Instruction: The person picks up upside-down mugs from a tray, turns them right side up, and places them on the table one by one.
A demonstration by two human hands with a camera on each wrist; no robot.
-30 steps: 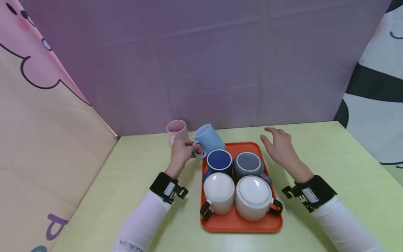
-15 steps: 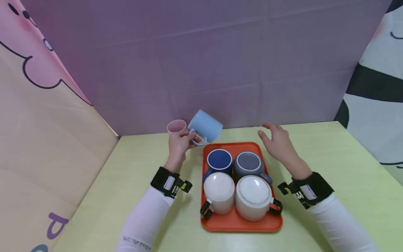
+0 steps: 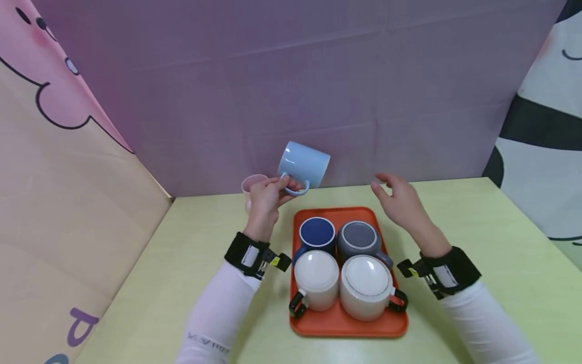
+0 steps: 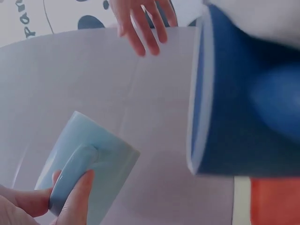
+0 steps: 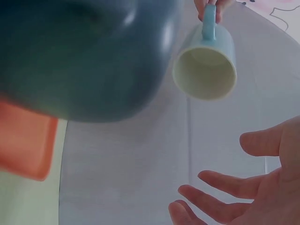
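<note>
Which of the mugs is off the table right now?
The light blue mug: the left hand holds it by the handle, tilted, in the air behind the tray. The other mugs all stand on the tray or table.

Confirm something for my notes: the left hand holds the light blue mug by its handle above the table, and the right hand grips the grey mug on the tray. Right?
Not quite. The right hand grips nothing: the head view shows it open in the air beside the orange tray, clear of the grey mug. The left hand does hold the light blue mug by its handle above the table.
</note>
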